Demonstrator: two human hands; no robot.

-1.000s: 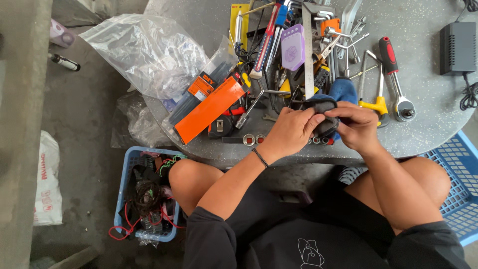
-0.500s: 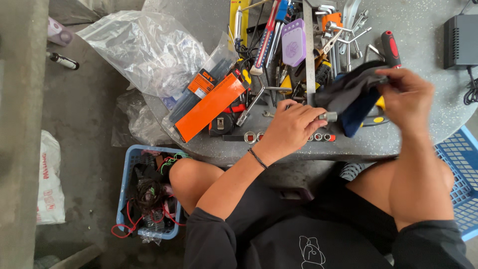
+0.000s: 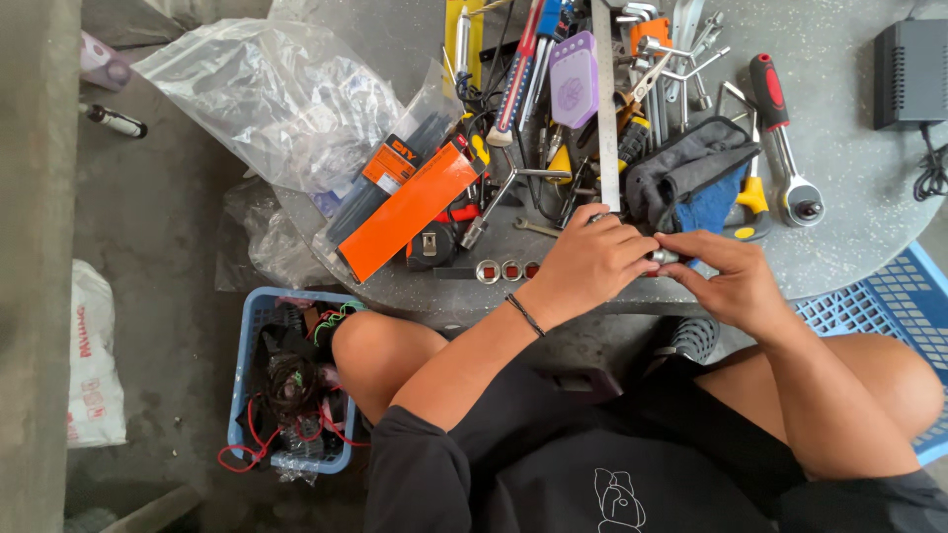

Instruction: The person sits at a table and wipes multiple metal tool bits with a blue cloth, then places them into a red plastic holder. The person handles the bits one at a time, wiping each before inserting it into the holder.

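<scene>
While both hands meet at the table's (image 3: 849, 227) near edge, left hand (image 3: 592, 262) and right hand (image 3: 726, 276) pinch what looks like a small metal socket (image 3: 664, 257) between fingertips; a slip could drop it off the edge just below, into the lap.

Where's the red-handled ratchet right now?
In the head view, the red-handled ratchet lies on the grey table, right of the grey glove, up and right of the right hand.

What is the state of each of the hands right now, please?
Left hand: fingers closed on a small silver metal part.
Right hand: fingertips pinching the same part from the other side.
</scene>
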